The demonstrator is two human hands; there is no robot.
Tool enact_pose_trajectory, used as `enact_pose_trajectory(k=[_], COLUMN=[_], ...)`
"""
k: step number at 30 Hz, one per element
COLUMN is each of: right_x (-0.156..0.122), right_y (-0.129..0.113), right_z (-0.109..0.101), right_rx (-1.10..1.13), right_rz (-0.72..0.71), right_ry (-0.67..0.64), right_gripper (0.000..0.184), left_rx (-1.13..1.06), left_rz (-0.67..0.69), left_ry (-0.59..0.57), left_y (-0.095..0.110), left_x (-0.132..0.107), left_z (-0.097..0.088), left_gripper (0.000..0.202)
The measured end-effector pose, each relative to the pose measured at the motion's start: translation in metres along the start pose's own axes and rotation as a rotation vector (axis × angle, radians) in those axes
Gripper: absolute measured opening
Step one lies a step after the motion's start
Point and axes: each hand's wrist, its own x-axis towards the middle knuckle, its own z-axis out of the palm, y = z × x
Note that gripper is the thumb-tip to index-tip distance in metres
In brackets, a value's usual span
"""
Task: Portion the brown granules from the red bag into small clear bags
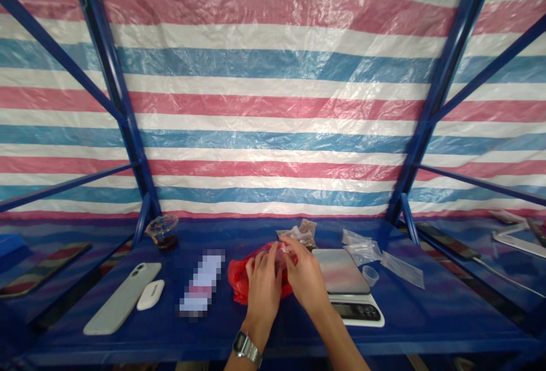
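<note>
My left hand [262,285], with a metal watch [246,348] on the wrist, and my right hand [305,277] meet over a red plastic bag [238,281] on the blue table [273,325]. Both hands pinch a small clear plastic bag [285,252] between their fingertips, just above the red bag. What the small bag holds is too small to make out. Several filled small bags [301,233] lie just behind the hands.
A digital scale [347,285] sits right of my hands, with a small clear cup [370,275] and empty clear bags [375,256] beyond. A phone [123,298], a white case [151,295], a blurred card [201,283] and a lidded cup [162,230] lie left. Blue frame posts [128,126] stand behind.
</note>
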Motion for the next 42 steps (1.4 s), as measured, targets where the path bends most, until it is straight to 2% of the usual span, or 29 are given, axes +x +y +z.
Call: enact_pose_trajectory(k=[10, 13, 15, 18, 19, 21, 24, 26, 28, 30, 32, 34, 36, 39, 42], right_x=[0.002, 0.009, 0.022, 0.050, 0.058, 0.070, 0.075, 0.073, 0.074, 0.080, 0.090, 0.098, 0.103, 0.104, 0.096], right_y=[0.004, 0.012, 0.027, 0.065, 0.079, 0.105, 0.127, 0.129, 0.124, 0.117, 0.111, 0.107, 0.105, 0.102, 0.095], right_z=[-0.002, -0.016, -0.039, -0.092, -0.111, -0.145, -0.170, -0.168, -0.153, -0.128, -0.097, -0.067, -0.044, -0.033, -0.042], right_rx=[-0.006, -0.066, -0.137, -0.359, -0.484, -0.773, -0.909, -0.977, -1.037, -1.029, -0.949, -0.864, -0.813, -0.772, -0.743], right_rz=[0.027, 0.063, 0.084, 0.184, 0.260, 0.435, 0.493, 0.486, 0.425, 0.326, 0.257, 0.238, 0.241, 0.270, 0.303], right_ry=[0.024, 0.075, 0.159, 0.287, 0.282, 0.157, 0.070, 0.071, 0.076, 0.021, -0.094, -0.193, -0.234, -0.207, -0.111], right_gripper=[0.039, 0.034, 0.034, 0.036, 0.037, 0.042, 0.039, 0.041, 0.045, 0.042, 0.031, 0.024, 0.020, 0.015, 0.027], left_rx=[0.048, 0.063, 0.074, 0.093, 0.098, 0.107, 0.105, 0.100, 0.100, 0.103, 0.108, 0.111, 0.105, 0.066, -0.019], left_rz=[0.098, 0.141, 0.174, 0.198, 0.202, 0.195, 0.159, 0.132, 0.112, 0.094, 0.080, 0.076, 0.080, 0.079, 0.043], left_ry=[0.076, 0.077, 0.081, 0.107, 0.115, 0.130, 0.161, 0.187, 0.202, 0.203, 0.192, 0.174, 0.157, 0.157, 0.156], left_y=[-0.007, -0.004, -0.001, 0.000, -0.001, -0.003, -0.007, -0.009, -0.012, -0.014, -0.015, -0.015, -0.015, -0.013, -0.011], left_x=[-0.003, -0.004, -0.006, -0.010, -0.011, -0.012, -0.012, -0.010, -0.008, -0.006, -0.007, -0.008, -0.010, -0.012, -0.009], left_z=[0.001, -0.003, -0.007, -0.013, -0.016, -0.022, -0.031, -0.037, -0.040, -0.040, -0.038, -0.035, -0.034, -0.037, -0.044], left_gripper=[0.057, 0.060, 0.063, 0.063, 0.061, 0.057, 0.053, 0.051, 0.049, 0.048, 0.047, 0.047, 0.048, 0.048, 0.045])
